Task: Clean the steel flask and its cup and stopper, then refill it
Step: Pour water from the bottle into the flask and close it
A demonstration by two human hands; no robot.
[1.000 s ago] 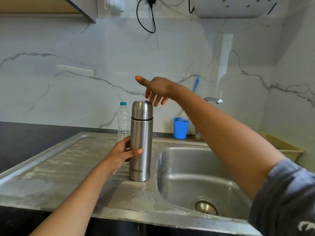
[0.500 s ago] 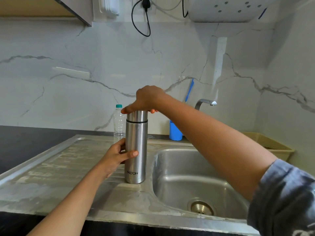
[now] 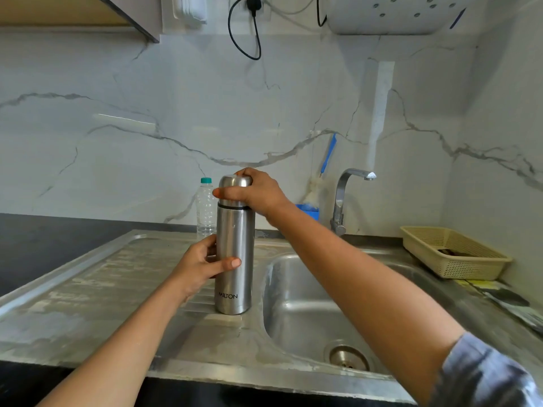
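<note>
A tall steel flask (image 3: 234, 254) marked MILTON stands upright on the steel drainboard (image 3: 97, 295), just left of the sink basin (image 3: 311, 312). Its steel cup (image 3: 232, 186) sits on top as a cap. My left hand (image 3: 202, 264) grips the flask's body at mid-height, thumb across the front. My right hand (image 3: 258, 192) wraps around the cup from the right, fingers curled over it. The stopper is hidden under the cup.
A small clear water bottle (image 3: 206, 205) with a teal cap stands behind the flask. A blue holder (image 3: 310, 210) with a brush, and the tap (image 3: 345, 195), sit behind the basin. A beige basket (image 3: 452, 252) is at the right. Dark counter (image 3: 44, 239) lies to the left.
My right hand came down from above the flask and closed around the cup on top. My left hand has kept its grip on the flask's body.
</note>
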